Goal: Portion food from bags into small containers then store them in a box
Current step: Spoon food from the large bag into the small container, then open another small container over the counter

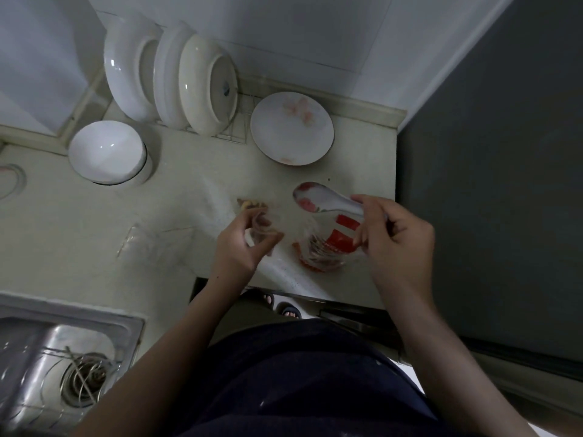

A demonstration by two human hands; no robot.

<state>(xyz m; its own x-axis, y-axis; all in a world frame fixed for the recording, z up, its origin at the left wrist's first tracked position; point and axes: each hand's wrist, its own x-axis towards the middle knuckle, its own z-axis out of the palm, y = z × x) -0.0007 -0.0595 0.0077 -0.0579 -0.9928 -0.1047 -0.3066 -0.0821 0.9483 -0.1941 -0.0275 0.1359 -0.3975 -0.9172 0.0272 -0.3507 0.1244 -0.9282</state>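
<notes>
the right hand (396, 239) gripped a spoon (325, 200), its bowl pointing left over the red-labelled bag (328, 244) on the tabletop (94, 234); just left of the bag, the left hand (244, 244) pinched a clear container (263, 230).

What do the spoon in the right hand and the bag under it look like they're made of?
Spoon: looks like glazed ceramic, glossy white with red floral marks, thick rounded bowl; melamine is possible. Bag: thin clear plastic film, see-through and crinkled, with red printing and reddish food showing inside.
</notes>
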